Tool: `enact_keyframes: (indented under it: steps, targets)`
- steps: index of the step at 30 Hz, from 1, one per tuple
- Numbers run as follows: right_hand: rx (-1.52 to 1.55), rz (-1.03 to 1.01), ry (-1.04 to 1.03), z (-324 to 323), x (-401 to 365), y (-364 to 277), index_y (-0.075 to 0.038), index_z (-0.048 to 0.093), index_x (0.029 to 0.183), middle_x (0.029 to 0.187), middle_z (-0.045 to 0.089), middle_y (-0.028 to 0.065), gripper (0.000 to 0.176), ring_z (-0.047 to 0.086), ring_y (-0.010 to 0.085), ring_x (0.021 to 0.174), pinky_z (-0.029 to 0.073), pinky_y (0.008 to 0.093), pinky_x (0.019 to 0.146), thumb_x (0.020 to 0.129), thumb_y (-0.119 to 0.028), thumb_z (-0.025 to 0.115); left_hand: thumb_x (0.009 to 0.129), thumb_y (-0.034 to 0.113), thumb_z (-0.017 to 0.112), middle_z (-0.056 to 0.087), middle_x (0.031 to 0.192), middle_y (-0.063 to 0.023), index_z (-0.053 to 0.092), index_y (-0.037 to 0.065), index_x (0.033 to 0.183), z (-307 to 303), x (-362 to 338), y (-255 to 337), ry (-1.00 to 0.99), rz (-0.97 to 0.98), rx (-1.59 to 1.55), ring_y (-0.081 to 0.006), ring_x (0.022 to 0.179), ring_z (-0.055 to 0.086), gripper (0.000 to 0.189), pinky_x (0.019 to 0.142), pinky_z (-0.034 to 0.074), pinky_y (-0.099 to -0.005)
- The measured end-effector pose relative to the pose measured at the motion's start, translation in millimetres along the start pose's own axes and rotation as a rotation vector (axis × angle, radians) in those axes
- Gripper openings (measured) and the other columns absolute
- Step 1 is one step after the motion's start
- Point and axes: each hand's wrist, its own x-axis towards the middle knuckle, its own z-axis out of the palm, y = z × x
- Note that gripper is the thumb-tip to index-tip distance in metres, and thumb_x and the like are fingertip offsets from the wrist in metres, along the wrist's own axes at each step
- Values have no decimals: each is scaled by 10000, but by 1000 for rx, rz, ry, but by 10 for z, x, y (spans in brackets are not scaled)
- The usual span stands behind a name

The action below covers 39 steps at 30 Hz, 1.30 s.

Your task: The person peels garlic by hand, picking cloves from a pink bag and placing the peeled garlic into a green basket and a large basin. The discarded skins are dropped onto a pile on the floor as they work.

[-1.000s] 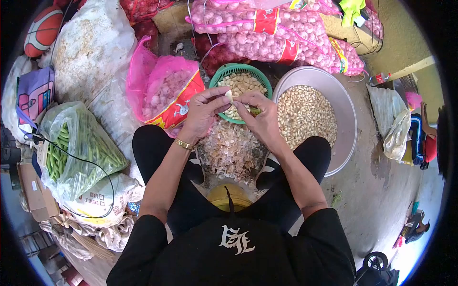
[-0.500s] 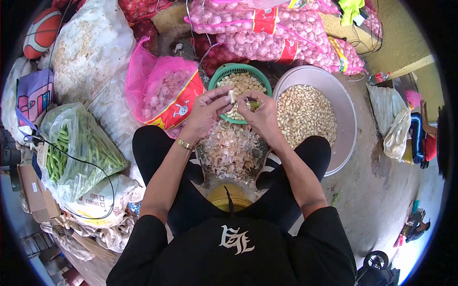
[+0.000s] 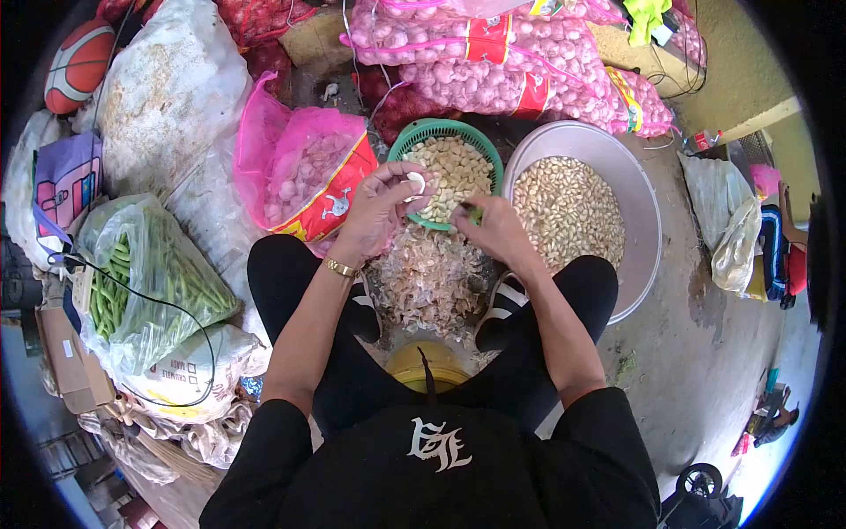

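Note:
My left hand [image 3: 385, 201] pinches a pale peeled garlic clove [image 3: 416, 182] between thumb and fingers, over the left side of the green basket [image 3: 499, 167]. Inside that basket lie many peeled garlic cloves [image 3: 451, 163]. My right hand [image 3: 495, 231] is closed around what looks like a small green-handled knife [image 3: 475, 213], mostly hidden by the fingers. It is held at the basket's lower right edge, apart from the left hand. Below both hands, a heap of papery garlic skins [image 3: 427, 282] covers the floor between my feet.
A wide pale basin [image 3: 641, 220] of cloves stands at the right. An opened pink mesh garlic sack [image 3: 256, 159] is on the left, beyond a plastic bag of green beans [image 3: 167, 273]. Full garlic sacks [image 3: 546, 53] are stacked behind. A yellow-green object [image 3: 427, 366] is between my legs.
My right hand has drawn away from the left, down and to the right. The left hand stays nearly in place, and the clove in it now shows a broad pale face.

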Motion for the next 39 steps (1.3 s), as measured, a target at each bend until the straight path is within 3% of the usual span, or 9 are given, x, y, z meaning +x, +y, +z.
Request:
enact_keyframes:
  steps: [4, 10, 12, 16, 18, 20, 23, 31, 39]
  targets:
    - [9, -119, 32, 88, -47, 69, 0, 675, 922, 753, 672, 103, 245, 610, 158, 697, 484, 324, 698, 797, -206, 717, 895, 65, 631, 642, 992, -75, 597, -14, 1146, 19, 29, -15, 94, -16, 186, -166, 873, 666, 265, 754, 569, -234]
    - [84, 25, -13, -39, -47, 122, 24, 665, 982, 834, 692, 152, 304, 644, 201, 767, 492, 343, 751, 813, -225, 708, 892, 83, 646, 640, 943, -57, 614, -21, 1127, -89, 209, -226, 124, -43, 291, -135, 824, 655, 259, 728, 571, -237]
    - [78, -40, 91, -40, -53, 109, 25, 670, 979, 807, 672, 225, 308, 668, 340, 755, 503, 396, 714, 801, -224, 708, 891, 83, 647, 639, 945, -60, 608, -25, 1136, -127, 238, -275, 100, -47, 309, -137, 829, 655, 270, 728, 571, -239]
    - [136, 27, 51, -113, -44, 92, 29, 665, 977, 784, 660, 237, 311, 661, 357, 740, 503, 413, 703, 803, -227, 698, 884, 80, 656, 604, 1058, -87, 507, -39, 1254, -87, 326, -337, 152, -44, 199, -159, 837, 660, 416, 709, 562, -232]
    - [36, 12, 23, -93, -57, 157, 21, 657, 1028, 840, 686, 182, 313, 659, 237, 765, 497, 360, 747, 824, -215, 684, 880, 84, 664, 587, 1103, -93, 466, -42, 1293, -31, 390, -400, 162, -68, 203, -166, 847, 661, 476, 692, 556, -227]
    - [25, -3, -22, -64, -101, 166, 15, 661, 1024, 829, 684, 177, 303, 658, 243, 755, 498, 361, 742, 816, -203, 684, 877, 145, 678, 468, 1303, -131, 424, -28, 1333, -26, 402, -413, 154, -183, 455, -155, 814, 650, 550, 647, 551, -264]
    - [7, 35, -98, 29, -234, -31, 2, 673, 992, 818, 680, 183, 251, 657, 300, 733, 502, 366, 729, 803, -164, 663, 887, 161, 668, 508, 1265, -97, 445, -15, 1322, 15, 424, -433, 144, -107, 365, -155, 820, 652, 520, 626, 543, -257]
    - [-26, 3, -52, -165, -575, 259, 6, 546, 1182, 989, 632, 255, 409, 623, 374, 945, 488, 409, 837, 829, -189, 616, 968, 292, 557, 599, 1021, -41, 567, 57, 1069, 749, 153, -202, 52, 73, 122, -126, 862, 618, 256, 667, 519, -238]
    - [-31, 217, -132, -1384, -771, 1039, 66, 500, 1122, 1024, 595, 269, 466, 600, 360, 973, 473, 397, 843, 781, -239, 588, 989, 295, 513, 601, 942, -43, 587, 63, 940, 2049, 320, -663, -248, -143, -49, -117, 778, 588, 249, 664, 475, -227]
